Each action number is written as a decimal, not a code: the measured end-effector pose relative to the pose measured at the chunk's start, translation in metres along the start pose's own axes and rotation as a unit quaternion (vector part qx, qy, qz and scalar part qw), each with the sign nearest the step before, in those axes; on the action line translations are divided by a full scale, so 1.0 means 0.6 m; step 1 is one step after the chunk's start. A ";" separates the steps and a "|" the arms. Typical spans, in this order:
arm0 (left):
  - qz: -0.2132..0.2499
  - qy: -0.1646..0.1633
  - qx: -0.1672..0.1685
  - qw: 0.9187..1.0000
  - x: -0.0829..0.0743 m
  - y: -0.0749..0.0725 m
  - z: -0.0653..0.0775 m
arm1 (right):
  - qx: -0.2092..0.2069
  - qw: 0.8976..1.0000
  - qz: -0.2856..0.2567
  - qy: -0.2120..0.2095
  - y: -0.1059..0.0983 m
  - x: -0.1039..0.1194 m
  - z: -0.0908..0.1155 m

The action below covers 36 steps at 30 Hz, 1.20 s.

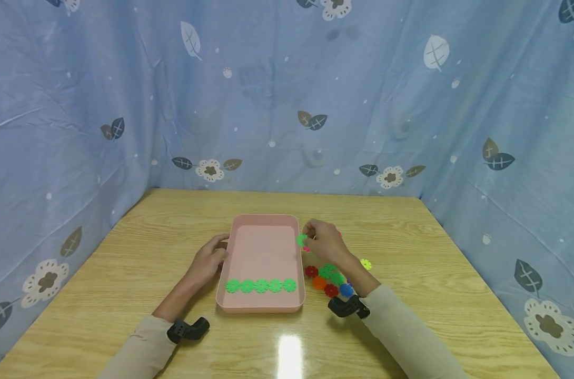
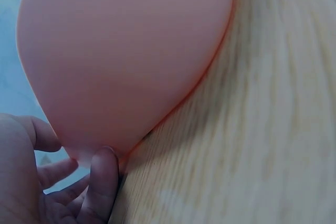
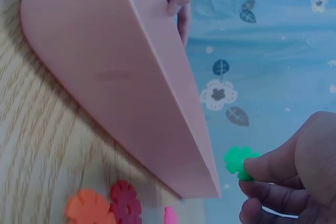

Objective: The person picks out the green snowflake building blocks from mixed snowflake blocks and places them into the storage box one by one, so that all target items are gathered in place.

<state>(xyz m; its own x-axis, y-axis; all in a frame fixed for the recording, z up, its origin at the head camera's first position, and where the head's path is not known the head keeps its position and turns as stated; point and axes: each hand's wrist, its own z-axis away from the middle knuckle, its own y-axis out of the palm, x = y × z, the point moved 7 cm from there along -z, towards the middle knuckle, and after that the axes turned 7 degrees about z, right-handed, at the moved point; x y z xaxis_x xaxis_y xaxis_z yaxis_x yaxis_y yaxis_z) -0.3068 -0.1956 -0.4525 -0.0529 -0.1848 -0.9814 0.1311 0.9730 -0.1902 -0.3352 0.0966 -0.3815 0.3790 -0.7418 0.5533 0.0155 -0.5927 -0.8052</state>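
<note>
A pink rectangular tray lies on the wooden table, with a row of several green flower-shaped discs along its near end. My right hand pinches one green disc just over the tray's right rim; in the right wrist view the disc shows between thumb and finger beside the tray wall. My left hand touches the tray's left wall, a fingertip against the tray's outer wall.
A loose pile of red, green, orange and blue discs lies right of the tray, with a yellow-green one apart. Orange and red discs show near the tray. Blue patterned cloth walls surround the table.
</note>
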 end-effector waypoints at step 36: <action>-0.031 0.008 -0.003 0.999 -0.010 -0.001 0.004 | 0.145 0.983 -0.040 -0.103 0.120 0.128 -0.033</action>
<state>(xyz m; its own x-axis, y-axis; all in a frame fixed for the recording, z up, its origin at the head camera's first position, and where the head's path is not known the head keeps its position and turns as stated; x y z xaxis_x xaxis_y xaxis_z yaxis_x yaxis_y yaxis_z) -0.3043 -0.1951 -0.4467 -0.0771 -0.2423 -0.9671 0.1219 0.9605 -0.2503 -0.3230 -0.0093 -0.3925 0.5441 -0.5996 0.5869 0.3055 -0.5099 -0.8041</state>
